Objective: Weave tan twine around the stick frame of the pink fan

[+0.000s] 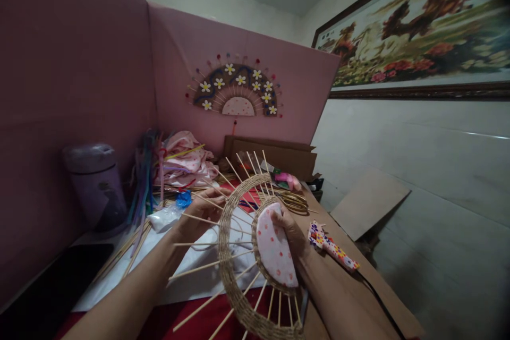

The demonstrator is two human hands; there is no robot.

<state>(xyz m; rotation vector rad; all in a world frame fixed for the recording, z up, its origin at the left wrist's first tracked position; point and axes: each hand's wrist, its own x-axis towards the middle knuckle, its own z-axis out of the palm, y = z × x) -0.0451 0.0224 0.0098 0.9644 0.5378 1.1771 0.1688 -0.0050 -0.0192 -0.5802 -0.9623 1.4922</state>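
A half-round fan frame of thin wooden sticks, with a woven band of brown twine, stands tilted before me. Its hub is a half-disc covered in white-pink fabric with red dots, edged in twine. My right hand grips this half-disc, its thumb on the fabric face. At the left, my left hand is closed among the stick ends beside the outer band. Sticks partly cover its fingers, and what they pinch cannot be made out. A loose strand of pale twine loops behind the sticks.
A flower-patterned glue gun with a black cord lies at right. Behind are coiled cane, cardboard, crumpled dotted fabric and coloured pipe cleaners. A lilac tumbler stands left; a finished flowered fan hangs on the pink panel.
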